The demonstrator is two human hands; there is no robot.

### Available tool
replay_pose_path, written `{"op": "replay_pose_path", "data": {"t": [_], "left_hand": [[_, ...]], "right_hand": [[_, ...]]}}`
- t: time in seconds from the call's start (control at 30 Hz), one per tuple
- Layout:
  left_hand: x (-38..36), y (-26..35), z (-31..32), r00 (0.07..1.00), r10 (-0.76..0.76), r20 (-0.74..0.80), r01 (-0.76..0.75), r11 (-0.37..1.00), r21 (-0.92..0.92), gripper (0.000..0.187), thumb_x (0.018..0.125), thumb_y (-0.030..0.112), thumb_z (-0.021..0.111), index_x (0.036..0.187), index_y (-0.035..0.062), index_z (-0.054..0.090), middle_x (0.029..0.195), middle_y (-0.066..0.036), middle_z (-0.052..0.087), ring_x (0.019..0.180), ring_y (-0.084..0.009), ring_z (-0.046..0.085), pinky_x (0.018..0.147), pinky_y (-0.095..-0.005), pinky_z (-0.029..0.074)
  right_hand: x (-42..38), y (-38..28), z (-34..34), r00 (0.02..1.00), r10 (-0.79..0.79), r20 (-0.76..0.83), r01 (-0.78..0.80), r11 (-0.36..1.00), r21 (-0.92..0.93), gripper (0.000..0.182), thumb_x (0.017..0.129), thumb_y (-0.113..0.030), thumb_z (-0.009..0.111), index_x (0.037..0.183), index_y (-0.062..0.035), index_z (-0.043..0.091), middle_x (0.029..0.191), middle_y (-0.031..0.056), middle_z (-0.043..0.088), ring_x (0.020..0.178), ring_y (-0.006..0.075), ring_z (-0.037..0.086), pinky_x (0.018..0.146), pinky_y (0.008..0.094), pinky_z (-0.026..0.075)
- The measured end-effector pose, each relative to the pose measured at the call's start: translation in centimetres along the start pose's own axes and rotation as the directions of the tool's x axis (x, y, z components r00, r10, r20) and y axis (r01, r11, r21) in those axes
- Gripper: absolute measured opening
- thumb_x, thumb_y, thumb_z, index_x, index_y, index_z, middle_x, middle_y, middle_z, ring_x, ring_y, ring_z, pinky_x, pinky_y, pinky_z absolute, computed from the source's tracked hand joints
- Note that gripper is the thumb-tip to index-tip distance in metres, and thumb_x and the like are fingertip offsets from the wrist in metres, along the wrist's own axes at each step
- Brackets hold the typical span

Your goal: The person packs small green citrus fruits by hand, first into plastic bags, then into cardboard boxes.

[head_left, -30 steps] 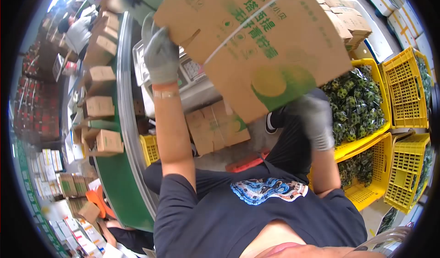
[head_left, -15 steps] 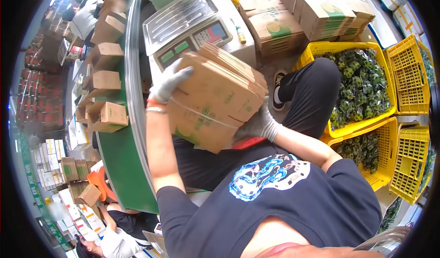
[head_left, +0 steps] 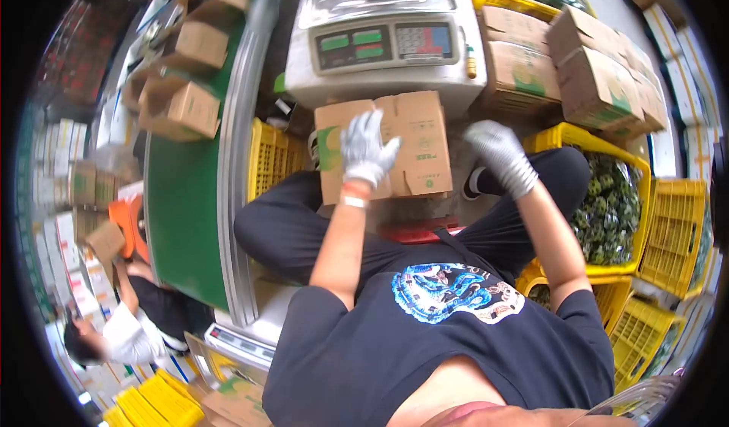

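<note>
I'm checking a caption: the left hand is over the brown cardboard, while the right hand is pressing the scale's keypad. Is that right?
Not quite. The head view shows the right hand away from the scale, out to the right of the brown cardboard. The left hand is over the cardboard, as you say.

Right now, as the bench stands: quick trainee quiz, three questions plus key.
1. True or false: the right hand is bare.
2. Where is the left hand?
A) on the scale's tray
B) over the printed cardboard
C) inside a yellow crate
3. Fill in: the surface of the long belt, on the person's left, is ____.

Key: 1 false; 2 B; 3 green.
</note>
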State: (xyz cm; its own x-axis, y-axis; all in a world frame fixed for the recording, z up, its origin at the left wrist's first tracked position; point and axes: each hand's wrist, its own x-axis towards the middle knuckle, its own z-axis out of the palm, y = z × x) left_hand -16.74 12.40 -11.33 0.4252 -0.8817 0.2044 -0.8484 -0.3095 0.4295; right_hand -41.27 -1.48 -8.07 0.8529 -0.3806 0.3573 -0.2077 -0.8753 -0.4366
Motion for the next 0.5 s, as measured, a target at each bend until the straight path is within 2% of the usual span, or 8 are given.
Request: {"op": "replay_pose_path", "data": {"t": [0.03, 0.13, 0.2, 0.27, 0.33, 0.37, 0.4, 0.5], "left_hand": [[-2.8, 0.0, -1.1, 0.991, -0.131, -0.035, 0.132, 0.991, 0.007, 0.066, 0.065, 0.038, 0.072, 0.122, 0.0103, 0.05, 0.121, -0.014, 0.05, 0.118, -0.0337, 0.042, 0.098, -0.0496, 0.033], [-10.1, 1.1, -0.6, 0.883, -0.469, -0.037, 0.462, 0.85, 0.254, 0.09, 0.067, 0.049, 0.072, 0.137, 0.009, 0.033, 0.137, -0.023, 0.031, 0.128, -0.0417, 0.028, 0.102, -0.0577, 0.024], [-12.1, 0.9, 0.8, 0.854, -0.52, 0.022, 0.482, 0.807, 0.342, 0.096, 0.067, 0.052, 0.071, 0.141, 0.0094, 0.027, 0.143, -0.025, 0.021, 0.132, -0.0428, 0.02, 0.104, -0.0592, 0.02], [-12.1, 0.2, 1.3, 0.845, -0.532, 0.055, 0.501, 0.823, 0.267, 0.096, 0.069, 0.054, 0.069, 0.142, 0.0109, 0.024, 0.146, -0.022, 0.015, 0.135, -0.0418, 0.015, 0.104, -0.0607, 0.019], [-11.1, -0.8, 1.3, 0.858, -0.507, 0.077, 0.487, 0.853, 0.189, 0.095, 0.07, 0.055, 0.067, 0.143, 0.0115, 0.024, 0.146, -0.022, 0.016, 0.135, -0.0418, 0.014, 0.103, -0.0612, 0.02], [-10.0, -0.8, 0.3, 0.829, -0.542, 0.137, 0.497, 0.828, 0.26, 0.093, 0.07, 0.056, 0.065, 0.142, 0.0117, 0.025, 0.148, -0.017, 0.015, 0.136, -0.0384, 0.014, 0.1, -0.0616, 0.025], [-8.7, -1.1, -0.7, 0.833, -0.539, 0.124, 0.487, 0.821, 0.3, 0.089, 0.07, 0.056, 0.065, 0.139, 0.0114, 0.03, 0.144, -0.016, 0.023, 0.133, -0.038, 0.021, 0.097, -0.0605, 0.029], [-2.5, -3.8, -3.2, 0.86, -0.507, 0.057, 0.472, 0.833, 0.287, 0.066, 0.07, 0.052, 0.067, 0.119, 0.0111, 0.049, 0.118, -0.012, 0.05, 0.111, -0.0344, 0.046, 0.082, -0.0546, 0.041]], "right_hand": [[2.4, 1.3, -0.3, 0.828, 0.56, -0.016, -0.516, 0.773, 0.37, 0.021, 0.077, -0.018, 0.062, 0.091, -0.002, 0.063, 0.088, 0.0144, 0.064, 0.084, 0.0309, 0.062, 0.076, 0.0344, 0.05], [8.0, 10.1, 3.6, 0.755, 0.552, -0.353, -0.647, 0.715, -0.266, 0.04, 0.081, -0.031, 0.058, 0.118, -0.0168, 0.055, 0.115, 0.0191, 0.055, 0.099, 0.0369, 0.057, 0.086, 0.0453, 0.046], [11.4, 12.2, 4.9, 0.614, 0.788, -0.049, -0.758, 0.572, -0.312, 0.049, 0.084, -0.033, 0.049, 0.131, -0.0226, 0.04, 0.12, 0.0232, 0.049, 0.108, 0.0415, 0.052, 0.091, 0.049, 0.043], [12.5, 15.1, 6.3, 0.601, 0.799, -0.027, -0.745, 0.548, -0.381, 0.047, 0.084, -0.024, 0.045, 0.131, -0.0254, 0.042, 0.116, 0.0262, 0.048, 0.108, 0.0439, 0.051, 0.091, 0.0495, 0.043], [10.8, 17.6, 6.6, 0.777, 0.6, -0.189, -0.621, 0.78, -0.078, 0.052, 0.083, -0.016, 0.042, 0.134, -0.0235, 0.038, 0.119, 0.0292, 0.048, 0.109, 0.0439, 0.049, 0.088, 0.0485, 0.042], [11.0, 13.9, 4.0, 0.584, 0.809, -0.071, -0.812, 0.584, -0.018, 0.06, 0.081, -0.009, 0.04, 0.14, -0.0179, 0.031, 0.121, 0.0306, 0.048, 0.109, 0.0431, 0.049, 0.089, 0.0473, 0.04], [9.4, 14.0, 3.6, 0.738, 0.655, -0.161, -0.659, 0.751, 0.037, 0.066, 0.079, -0.006, 0.041, 0.143, -0.0123, 0.024, 0.125, 0.0301, 0.046, 0.112, 0.0424, 0.047, 0.093, 0.0453, 0.038], [4.1, 13.7, 3.7, 0.884, 0.381, -0.27, -0.454, 0.837, -0.305, 0.053, 0.08, -0.007, 0.048, 0.132, 0.0007, 0.041, 0.136, 0.0234, 0.04, 0.122, 0.0402, 0.04, 0.103, 0.0422, 0.032]]}}
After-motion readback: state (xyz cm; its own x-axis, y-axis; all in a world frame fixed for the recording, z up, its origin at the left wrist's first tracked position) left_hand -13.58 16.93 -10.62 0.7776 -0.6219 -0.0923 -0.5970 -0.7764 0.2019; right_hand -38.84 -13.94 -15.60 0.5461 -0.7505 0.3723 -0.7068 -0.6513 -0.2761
